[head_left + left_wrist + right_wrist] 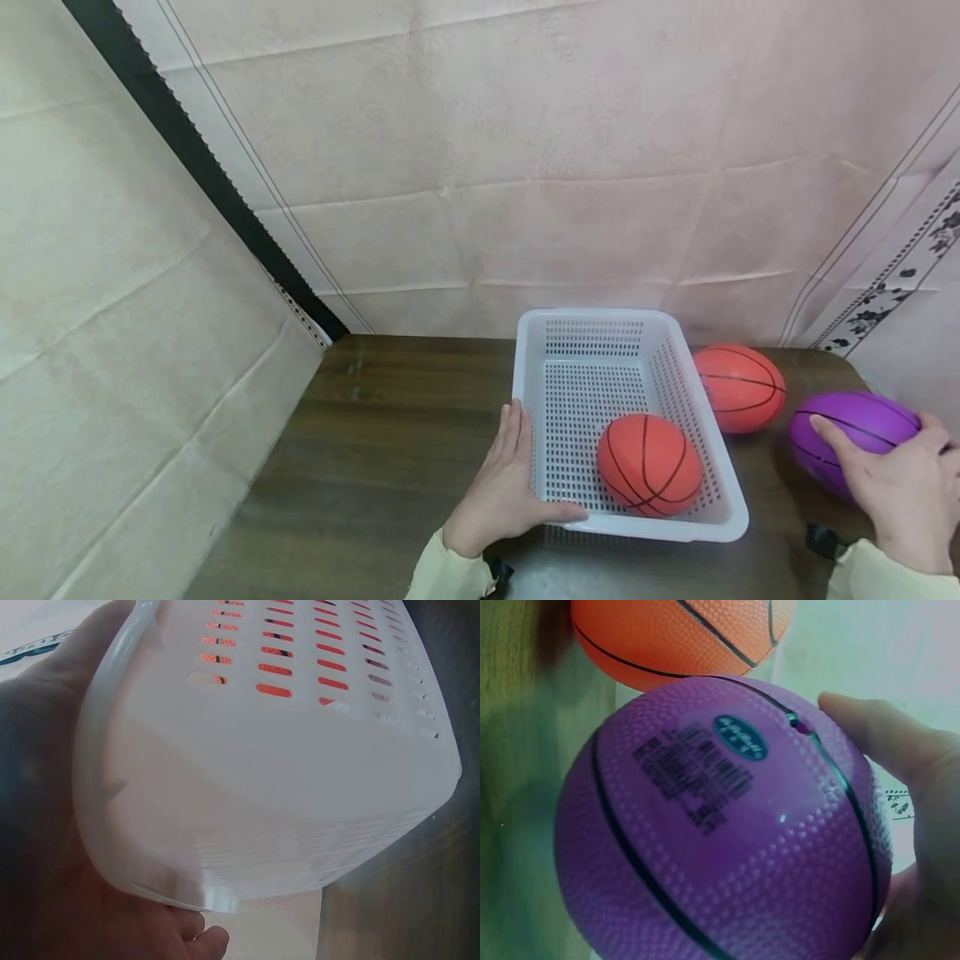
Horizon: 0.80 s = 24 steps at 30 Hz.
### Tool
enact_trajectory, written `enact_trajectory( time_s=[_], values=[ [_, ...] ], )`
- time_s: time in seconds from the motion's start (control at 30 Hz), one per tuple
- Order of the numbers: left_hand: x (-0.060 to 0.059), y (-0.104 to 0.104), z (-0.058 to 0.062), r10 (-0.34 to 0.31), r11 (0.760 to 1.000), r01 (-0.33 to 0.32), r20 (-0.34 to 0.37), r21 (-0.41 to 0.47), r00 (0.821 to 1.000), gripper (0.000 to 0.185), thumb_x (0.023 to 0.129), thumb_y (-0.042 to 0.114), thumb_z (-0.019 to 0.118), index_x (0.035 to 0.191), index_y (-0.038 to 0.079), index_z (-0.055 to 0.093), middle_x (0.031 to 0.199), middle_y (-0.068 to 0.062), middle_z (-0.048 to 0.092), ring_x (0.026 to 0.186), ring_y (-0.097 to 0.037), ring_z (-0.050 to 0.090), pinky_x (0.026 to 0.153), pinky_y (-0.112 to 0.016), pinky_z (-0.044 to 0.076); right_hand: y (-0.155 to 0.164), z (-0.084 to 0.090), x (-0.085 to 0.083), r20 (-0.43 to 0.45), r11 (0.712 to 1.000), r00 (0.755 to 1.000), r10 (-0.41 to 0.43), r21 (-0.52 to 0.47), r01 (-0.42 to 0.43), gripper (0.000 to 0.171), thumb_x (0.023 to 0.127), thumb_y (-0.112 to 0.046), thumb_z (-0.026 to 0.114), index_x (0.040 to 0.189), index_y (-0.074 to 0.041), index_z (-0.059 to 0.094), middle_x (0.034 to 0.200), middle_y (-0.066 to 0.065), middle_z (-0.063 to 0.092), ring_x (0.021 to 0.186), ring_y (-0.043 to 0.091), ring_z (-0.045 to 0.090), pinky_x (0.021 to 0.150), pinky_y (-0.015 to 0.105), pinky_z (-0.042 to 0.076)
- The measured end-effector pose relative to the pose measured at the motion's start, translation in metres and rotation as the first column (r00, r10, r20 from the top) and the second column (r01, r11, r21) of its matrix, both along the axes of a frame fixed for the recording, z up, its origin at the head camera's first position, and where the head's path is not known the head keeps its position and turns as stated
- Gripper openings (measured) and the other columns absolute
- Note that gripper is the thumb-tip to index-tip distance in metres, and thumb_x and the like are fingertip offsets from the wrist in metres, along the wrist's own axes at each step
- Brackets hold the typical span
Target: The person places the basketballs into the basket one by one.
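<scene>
In the head view a white plastic basket [716, 467] with slotted sides stands on the table, holding an orange-red toy basketball [649, 464] near its front. At the basket's front left corner is my left hand [504, 487], fingers straight along the left side and thumb on the front rim. My right hand [903, 492] grips a purple toy basketball [847, 429] at the far right, its thumb and fingers spread around it. The ball [727, 825] carries a barcode label in the right wrist view. Whether it touches the table I cannot tell.
Another orange-red basketball [738, 387] rests on the table just right of the basket, near the back edge. Brown wood-patterned table [360, 483] extends to the left. Pale creased cloth [480, 167] hangs behind it, with a dark strip [217, 183] at the left.
</scene>
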State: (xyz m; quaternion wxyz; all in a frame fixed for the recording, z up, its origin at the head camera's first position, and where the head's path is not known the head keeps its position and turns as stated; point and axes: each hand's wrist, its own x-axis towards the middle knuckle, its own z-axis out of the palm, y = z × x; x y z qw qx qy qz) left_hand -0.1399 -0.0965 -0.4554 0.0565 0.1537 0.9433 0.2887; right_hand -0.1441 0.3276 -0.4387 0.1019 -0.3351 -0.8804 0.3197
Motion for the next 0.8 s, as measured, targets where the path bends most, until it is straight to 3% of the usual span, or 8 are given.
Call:
enact_trajectory(
  time_s=[0.2, 0.5, 0.8],
  values=[
    [0.000, 0.000, -0.001, -0.004, 1.000, 0.004, -0.010, 0.006, 1.000, 0.138, 0.053, 0.087, 0.058, 0.151, 0.010, -0.002, 0.156, -0.003, -0.017, 0.141, -0.018, -0.016, 0.111, -0.046, 0.015, -0.002, 0.005, 0.001, -0.081, 0.997, 0.995, -0.053, -0.063, 0.048, 0.116, 0.073, -0.056, 0.071, 0.150, -0.006, 0.000, 0.146, 0.038, 0.011, 0.131, 0.054, 0.018, 0.097, 0.067, 0.023],
    [0.000, 0.000, -0.001, -0.011, 1.000, 0.011, -0.020, 0.011, 1.000, 0.137, 0.054, 0.086, 0.058, 0.151, 0.011, -0.004, 0.156, -0.003, -0.017, 0.141, -0.017, -0.017, 0.111, -0.046, 0.014, -0.005, 0.010, 0.003, -0.151, 0.992, 0.987, -0.057, -0.123, 0.038, 0.114, 0.073, -0.053, 0.074, 0.151, -0.013, 0.001, 0.148, 0.032, 0.016, 0.132, 0.050, 0.022, 0.102, 0.063, 0.023],
    [0.000, 0.000, -0.001, -0.011, 1.000, 0.011, -0.025, 0.001, 1.000, 0.137, 0.054, 0.087, 0.057, 0.150, 0.014, -0.008, 0.156, -0.004, -0.016, 0.141, -0.019, -0.015, 0.111, -0.046, 0.014, -0.012, 0.011, 0.000, -0.284, 0.987, 0.955, -0.086, -0.157, 0.042, 0.109, 0.069, -0.042, 0.081, 0.151, -0.024, 0.011, 0.152, 0.015, 0.023, 0.134, 0.037, 0.028, 0.107, 0.051, 0.023]
  ],
)
